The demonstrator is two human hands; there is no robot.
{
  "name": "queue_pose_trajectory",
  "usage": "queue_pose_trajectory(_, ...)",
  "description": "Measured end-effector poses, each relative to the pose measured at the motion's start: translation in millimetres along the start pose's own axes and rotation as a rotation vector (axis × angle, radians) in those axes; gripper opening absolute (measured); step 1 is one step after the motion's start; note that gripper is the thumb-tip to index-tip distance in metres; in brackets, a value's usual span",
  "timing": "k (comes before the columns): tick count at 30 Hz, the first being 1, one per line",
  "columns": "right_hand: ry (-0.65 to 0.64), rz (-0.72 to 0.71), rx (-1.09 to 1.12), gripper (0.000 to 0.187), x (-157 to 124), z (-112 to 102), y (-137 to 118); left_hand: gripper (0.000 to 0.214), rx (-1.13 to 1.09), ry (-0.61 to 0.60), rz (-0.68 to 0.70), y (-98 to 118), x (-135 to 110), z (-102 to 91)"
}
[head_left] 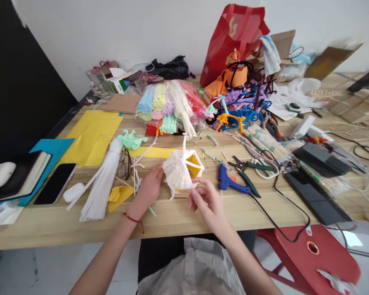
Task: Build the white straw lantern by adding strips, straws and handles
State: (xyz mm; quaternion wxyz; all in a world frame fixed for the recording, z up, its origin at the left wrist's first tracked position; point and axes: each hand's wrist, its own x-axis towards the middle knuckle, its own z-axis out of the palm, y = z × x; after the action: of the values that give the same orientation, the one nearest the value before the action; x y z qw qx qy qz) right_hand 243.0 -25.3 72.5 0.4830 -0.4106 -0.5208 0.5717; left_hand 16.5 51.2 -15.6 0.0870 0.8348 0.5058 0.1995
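A small house-like craft stands at the table's front middle. Its white pipe-cleaner frame surrounds yellow panels, and a ribbed, fluffy white section covers its left slope. My left hand lies beside the craft's left side, fingers stretched out, the tips at the white section's edge. With thumb and forefinger, my right hand pinches the lower right edge of the white section; its other fingers are curled. A blue glue gun rests right of the craft. White pipe cleaners lie bundled to the left.
Green-handled cutters lie beyond the glue gun, whose black cord hangs over the front edge. Packed coloured pipe cleaners fill the back middle. A phone, glasses and yellow sheets are leftward. A red stool stands at right.
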Motion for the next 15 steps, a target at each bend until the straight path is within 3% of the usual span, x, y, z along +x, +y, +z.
queue_pose_trajectory(10, -0.01, -0.035, -0.067, 0.023, 2, -4, -3, 0.047, 0.034, -0.048, 0.023, 1, -5, -8.7)
queue_pose_trajectory(15, 0.023, -0.05, -0.104, 0.023, -1, -6, -4, 0.033, -0.065, -0.039, -0.048, 0, -11, -26.5)
